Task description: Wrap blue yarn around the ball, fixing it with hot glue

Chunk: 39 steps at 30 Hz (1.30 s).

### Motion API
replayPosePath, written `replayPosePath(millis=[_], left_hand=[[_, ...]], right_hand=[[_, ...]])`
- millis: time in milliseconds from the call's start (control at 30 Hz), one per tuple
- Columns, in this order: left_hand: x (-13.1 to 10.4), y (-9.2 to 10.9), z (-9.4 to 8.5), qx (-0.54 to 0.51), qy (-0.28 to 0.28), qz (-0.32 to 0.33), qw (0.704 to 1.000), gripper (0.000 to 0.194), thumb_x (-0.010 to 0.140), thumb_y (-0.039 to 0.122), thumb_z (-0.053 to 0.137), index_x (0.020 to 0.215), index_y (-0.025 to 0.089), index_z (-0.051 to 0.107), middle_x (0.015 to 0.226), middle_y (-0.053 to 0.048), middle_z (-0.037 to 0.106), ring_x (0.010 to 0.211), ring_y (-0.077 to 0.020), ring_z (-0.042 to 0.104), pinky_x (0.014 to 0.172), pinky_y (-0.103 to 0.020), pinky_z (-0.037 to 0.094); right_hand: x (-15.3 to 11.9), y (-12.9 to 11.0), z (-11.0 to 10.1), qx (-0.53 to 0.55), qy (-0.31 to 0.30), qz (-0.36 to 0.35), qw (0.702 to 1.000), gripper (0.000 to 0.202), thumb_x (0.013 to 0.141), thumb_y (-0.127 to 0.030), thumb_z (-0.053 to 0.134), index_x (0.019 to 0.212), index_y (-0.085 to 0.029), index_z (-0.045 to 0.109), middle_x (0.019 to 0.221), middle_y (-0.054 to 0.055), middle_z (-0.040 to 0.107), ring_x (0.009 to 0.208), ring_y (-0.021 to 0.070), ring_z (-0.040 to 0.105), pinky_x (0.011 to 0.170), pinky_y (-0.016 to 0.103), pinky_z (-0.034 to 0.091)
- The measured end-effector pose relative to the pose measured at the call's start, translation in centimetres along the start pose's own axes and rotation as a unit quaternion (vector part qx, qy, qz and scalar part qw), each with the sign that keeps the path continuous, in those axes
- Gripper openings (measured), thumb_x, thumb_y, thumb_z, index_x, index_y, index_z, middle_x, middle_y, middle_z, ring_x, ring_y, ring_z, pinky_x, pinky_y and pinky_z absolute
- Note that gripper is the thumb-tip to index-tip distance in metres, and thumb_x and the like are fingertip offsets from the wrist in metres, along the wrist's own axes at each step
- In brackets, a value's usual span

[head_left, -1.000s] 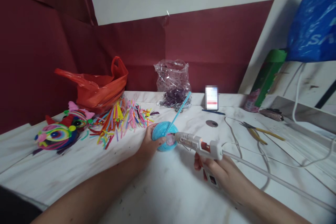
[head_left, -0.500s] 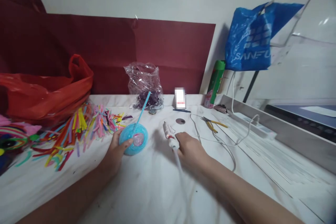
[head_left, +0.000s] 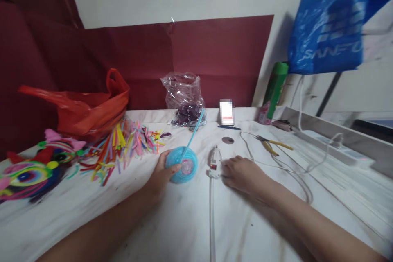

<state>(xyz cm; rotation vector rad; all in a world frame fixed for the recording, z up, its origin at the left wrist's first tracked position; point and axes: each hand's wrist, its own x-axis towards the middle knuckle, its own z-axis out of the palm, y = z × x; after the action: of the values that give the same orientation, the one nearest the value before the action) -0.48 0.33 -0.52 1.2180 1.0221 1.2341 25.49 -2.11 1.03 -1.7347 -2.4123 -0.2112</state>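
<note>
My left hand (head_left: 166,172) is closed on a round turquoise coil (head_left: 188,154), apparently of fuzzy pipe cleaner, with a shiny pinkish centre. A straight turquoise stem (head_left: 195,133) sticks up from it, slanting right. The thumb lies across its front. Just right of the coil is a white hot glue gun (head_left: 214,161), nozzle pointing away from me, with a long pale glue stick (head_left: 211,217) trailing from its back. My right hand (head_left: 242,174) has its fingers curled at the gun's right side, where the handle is hidden.
Pipe cleaner pieces (head_left: 123,143) lie left, beside a red bag (head_left: 92,110) and colourful fuzzy figures (head_left: 27,176). Behind stand a clear bag (head_left: 184,94) and a phone-like screen (head_left: 226,112). To the right are yellow-handled pliers (head_left: 272,145), cables, a power strip (head_left: 337,149) and a green can (head_left: 278,86).
The view has turned left, so everything sits further right. The glue gun has swung to point straighter away and looks lower to the table. My left hand keeps hold of the coil.
</note>
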Motion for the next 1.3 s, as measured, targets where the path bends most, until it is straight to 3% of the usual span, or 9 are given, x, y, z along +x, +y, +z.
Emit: replayPosePath(millis=[67,167,233,333,433,500,800,1100,1300], left_hand=[[-0.1,0.0,0.1,0.026,-0.005,0.005,1.000,0.056,0.064,0.031,0.070,0.114,0.022,0.047,0.101,-0.004,0.062,0.086,-0.0196,0.060,0.074,-0.031,0.048],[-0.1,-0.1,0.1,0.068,-0.017,0.035,0.997,0.064,0.058,0.030,0.075,0.114,0.021,0.046,0.111,-0.007,0.058,0.095,-0.0231,0.058,0.079,-0.033,0.048],[-0.2,-0.2,0.2,0.089,-0.035,0.074,0.993,0.067,0.055,0.031,0.077,0.113,0.020,0.046,0.114,-0.008,0.057,0.101,-0.0252,0.056,0.084,-0.035,0.046],[-0.2,-0.3,0.2,0.106,-0.045,0.101,0.988,0.067,0.055,0.034,0.078,0.113,0.019,0.046,0.115,-0.010,0.055,0.105,-0.0277,0.054,0.088,-0.038,0.045],[-0.2,-0.3,0.3,0.108,-0.040,0.095,0.989,0.069,0.054,0.034,0.077,0.114,0.018,0.045,0.119,-0.012,0.054,0.109,-0.0301,0.052,0.090,-0.040,0.043],[-0.3,-0.2,0.3,0.108,-0.037,0.093,0.989,0.072,0.052,0.033,0.079,0.115,0.018,0.046,0.120,-0.012,0.054,0.111,-0.0313,0.051,0.092,-0.041,0.042],[-0.2,-0.3,0.5,0.106,-0.042,0.101,0.988,0.075,0.052,0.035,0.078,0.116,0.018,0.043,0.128,-0.015,0.051,0.117,-0.0325,0.049,0.096,-0.042,0.040],[-0.2,-0.5,0.4,0.089,-0.071,0.081,0.990,0.082,0.054,0.036,0.080,0.123,0.018,0.039,0.135,-0.016,0.046,0.121,-0.0335,0.047,0.097,-0.042,0.041],[-0.1,-0.4,0.4,0.102,-0.061,0.097,0.988,0.076,0.054,0.041,0.081,0.118,0.019,0.045,0.127,-0.014,0.053,0.117,-0.0317,0.049,0.096,-0.040,0.040]], right_hand=[[-0.2,-0.2,-0.8,0.028,0.097,-0.051,0.994,0.011,0.081,-0.021,0.056,0.086,-0.016,0.065,0.084,0.011,0.069,0.086,0.0273,0.063,0.073,0.038,0.048],[-0.1,-2.0,-1.8,0.074,0.314,-0.163,0.932,0.015,0.088,-0.018,0.049,0.097,-0.016,0.062,0.103,0.014,0.067,0.102,0.0255,0.058,0.086,0.041,0.047],[0.2,-3.8,-2.2,0.055,0.369,-0.217,0.902,0.020,0.088,-0.017,0.051,0.106,-0.016,0.060,0.120,0.016,0.061,0.119,0.0282,0.050,0.095,0.047,0.042],[0.6,-5.7,-1.9,0.042,0.362,-0.208,0.908,0.020,0.090,-0.013,0.048,0.107,-0.016,0.059,0.115,0.015,0.064,0.115,0.0273,0.053,0.098,0.051,0.037],[0.5,-6.1,-0.8,0.094,0.307,-0.175,0.931,0.019,0.093,-0.013,0.042,0.093,-0.016,0.061,0.082,0.009,0.068,0.079,0.0206,0.061,0.075,0.037,0.048],[0.2,-6.0,0.0,0.148,0.275,-0.149,0.938,0.021,0.093,-0.016,0.041,0.088,-0.016,0.061,0.074,0.007,0.065,0.070,0.0185,0.059,0.063,0.029,0.047],[0.1,-7.2,1.1,0.402,0.181,0.003,0.898,0.014,0.087,-0.023,0.048,0.075,-0.020,0.056,0.066,0.001,0.063,0.060,0.0144,0.058,0.057,0.024,0.044],[0.4,-7.1,1.3,0.414,0.169,0.029,0.894,0.013,0.084,-0.025,0.051,0.074,-0.019,0.056,0.068,0.001,0.064,0.063,0.0156,0.058,0.061,0.026,0.044],[0.4,-7.3,1.2,0.403,0.169,0.033,0.899,0.012,0.083,-0.025,0.050,0.073,-0.020,0.056,0.068,0.001,0.065,0.062,0.0156,0.058,0.060,0.026,0.043]])
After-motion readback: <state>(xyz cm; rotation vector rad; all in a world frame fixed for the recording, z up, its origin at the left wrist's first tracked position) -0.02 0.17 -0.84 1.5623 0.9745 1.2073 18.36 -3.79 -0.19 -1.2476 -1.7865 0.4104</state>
